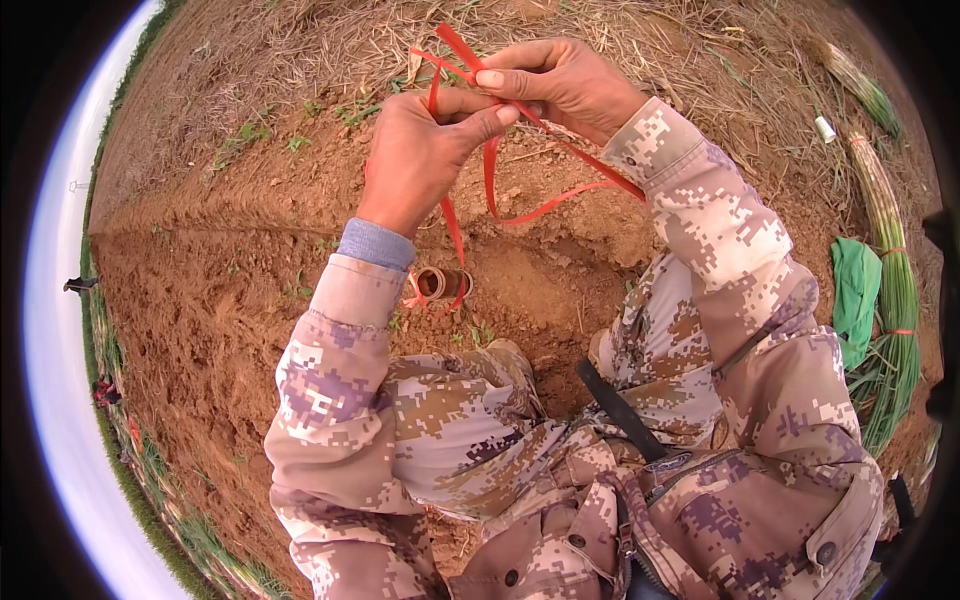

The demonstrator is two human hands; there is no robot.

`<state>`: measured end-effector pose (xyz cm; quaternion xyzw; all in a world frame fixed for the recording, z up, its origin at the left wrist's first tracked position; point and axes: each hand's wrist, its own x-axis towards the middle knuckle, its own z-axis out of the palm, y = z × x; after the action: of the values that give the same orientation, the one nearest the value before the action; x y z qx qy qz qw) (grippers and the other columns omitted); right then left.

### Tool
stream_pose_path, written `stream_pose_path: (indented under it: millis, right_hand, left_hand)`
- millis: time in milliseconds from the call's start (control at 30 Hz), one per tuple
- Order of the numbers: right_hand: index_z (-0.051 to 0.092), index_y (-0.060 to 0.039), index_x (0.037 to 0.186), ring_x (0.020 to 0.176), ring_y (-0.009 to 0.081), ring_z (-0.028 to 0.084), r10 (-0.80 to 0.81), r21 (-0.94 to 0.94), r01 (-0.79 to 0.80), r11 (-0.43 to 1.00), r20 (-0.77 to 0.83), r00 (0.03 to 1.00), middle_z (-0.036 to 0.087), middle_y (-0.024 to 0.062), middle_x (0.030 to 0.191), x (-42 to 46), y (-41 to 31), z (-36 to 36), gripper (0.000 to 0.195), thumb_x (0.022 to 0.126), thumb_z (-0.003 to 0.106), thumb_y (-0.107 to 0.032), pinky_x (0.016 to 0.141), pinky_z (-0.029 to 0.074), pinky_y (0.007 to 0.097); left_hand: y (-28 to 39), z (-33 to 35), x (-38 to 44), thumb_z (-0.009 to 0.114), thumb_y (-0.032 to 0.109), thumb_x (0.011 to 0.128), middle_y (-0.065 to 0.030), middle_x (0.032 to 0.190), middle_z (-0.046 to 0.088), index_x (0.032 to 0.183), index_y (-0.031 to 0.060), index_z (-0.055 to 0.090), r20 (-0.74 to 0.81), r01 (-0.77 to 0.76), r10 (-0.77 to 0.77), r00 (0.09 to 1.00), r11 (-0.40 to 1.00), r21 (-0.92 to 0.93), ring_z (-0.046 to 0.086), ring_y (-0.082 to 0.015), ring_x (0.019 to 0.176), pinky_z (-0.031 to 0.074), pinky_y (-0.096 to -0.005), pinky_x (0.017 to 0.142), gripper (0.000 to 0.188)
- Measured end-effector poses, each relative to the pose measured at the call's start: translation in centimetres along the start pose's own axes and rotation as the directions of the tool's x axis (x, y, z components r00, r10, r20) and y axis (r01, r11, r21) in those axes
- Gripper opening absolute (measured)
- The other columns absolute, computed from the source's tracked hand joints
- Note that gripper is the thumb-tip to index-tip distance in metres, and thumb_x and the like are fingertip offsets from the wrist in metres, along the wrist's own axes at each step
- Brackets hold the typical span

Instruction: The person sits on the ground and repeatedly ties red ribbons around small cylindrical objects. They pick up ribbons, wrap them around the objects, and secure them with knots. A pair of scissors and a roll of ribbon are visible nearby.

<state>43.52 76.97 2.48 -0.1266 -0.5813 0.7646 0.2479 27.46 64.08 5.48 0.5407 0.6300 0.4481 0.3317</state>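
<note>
A flat red plastic ribbon (pixel 577 154) is pinched in both hands above the soil. My left hand (pixel 427 154) holds it between thumb and fingers, with one strand over the index finger and another trailing down past the wrist. My right hand (pixel 574 86) grips it close by, the thumb pressed on a spot where strands cross and short ends stick up. A loop sags below the right hand and reaches the sleeve. On the ground beneath lies a short brown tube-like spool (pixel 452 283) with red ribbon around its ends.
At the right lie a long bundle of green onion-like stalks (pixel 892 277), tied with red bands, and a second bundle (pixel 862 86) farther up. Beside them are a green cloth or bag (pixel 855 296) and a small white cup (pixel 824 129). Dry straw (pixel 300 60) covers the soil ahead.
</note>
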Motion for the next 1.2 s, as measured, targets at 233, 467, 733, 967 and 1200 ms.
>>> stream_pose_path:
  millis: [233, 467, 733, 967, 1200]
  right_hand:
    - [0.077, -0.0033, 0.109, 0.085, 0.0110, 0.069, -0.089, -0.290, 0.081, 0.954, -0.016, 0.996, 0.076, 0.0056, 0.095, -0.2, -1.7, 0.1, 0.032, 0.089, 0.080, -0.029, 0.076, 0.055, 0.0264]
    - [0.077, -0.0011, 0.104, 0.080, 0.0126, 0.069, -0.291, -0.695, 0.239, 0.678, 0.045, 0.956, 0.074, 0.0056, 0.088, -1.2, -3.0, 2.9, 0.022, 0.088, 0.079, -0.016, 0.072, 0.056, 0.0284]
    - [0.070, 0.0003, 0.097, 0.070, 0.0229, 0.065, -0.568, -0.941, 0.256, 0.221, 0.089, 0.818, 0.067, 0.0127, 0.080, 0.0, -2.5, 4.6, 0.020, 0.092, 0.071, -0.019, 0.066, 0.051, 0.0367]
    - [0.071, -0.0021, 0.096, 0.073, 0.0067, 0.059, -0.362, -0.640, 0.207, 0.740, -0.119, 0.925, 0.066, -0.0002, 0.077, 1.3, -1.0, -0.7, 0.033, 0.096, 0.072, -0.035, 0.068, 0.047, 0.0265]
    - [0.075, -0.0068, 0.099, 0.070, 0.0017, 0.054, -0.269, -0.496, 0.123, 0.860, -0.235, 0.934, 0.066, -0.0057, 0.079, 2.4, -0.1, -0.6, 0.029, 0.094, 0.075, -0.035, 0.062, 0.043, 0.0206]
  left_hand:
    - [0.3, 0.2, 0.5, 0.083, 0.020, 0.086, -0.0036, 0.077, 0.073, 0.094, 0.0019, 0.080, 0.019, -0.083, 0.082, 0.996, 0.996, 0.035, 0.062, -0.0075, 0.068, 0.050, -0.0272, 0.064, 0.020]
    - [-0.1, -0.1, 0.3, 0.084, 0.017, 0.082, -0.0043, 0.081, 0.076, 0.095, 0.0027, 0.079, -0.029, -0.077, 0.087, 0.996, 0.964, 0.256, 0.066, -0.0076, 0.075, 0.053, -0.0298, 0.069, 0.020]
    - [-0.8, -1.2, 1.7, 0.083, 0.026, 0.081, -0.0094, 0.080, 0.076, 0.094, -0.0017, 0.076, 0.082, -0.058, 0.059, 0.995, 0.998, -0.015, 0.070, -0.0143, 0.072, 0.055, -0.0322, 0.071, 0.031]
    - [2.9, -17.1, -1.4, 0.047, 0.040, 0.110, 0.0007, 0.087, 0.068, 0.127, -0.0034, 0.064, -0.166, -0.007, 0.023, 0.986, 0.996, 0.094, 0.036, -0.0029, 0.058, 0.031, -0.0199, 0.050, 0.050]
    - [-6.0, -38.3, -22.0, 0.039, 0.040, 0.111, -0.0038, 0.083, 0.066, 0.126, -0.0047, 0.060, -0.837, 0.129, -0.338, 0.431, 0.941, -0.314, 0.045, -0.0082, 0.058, 0.031, -0.0226, 0.045, 0.052]
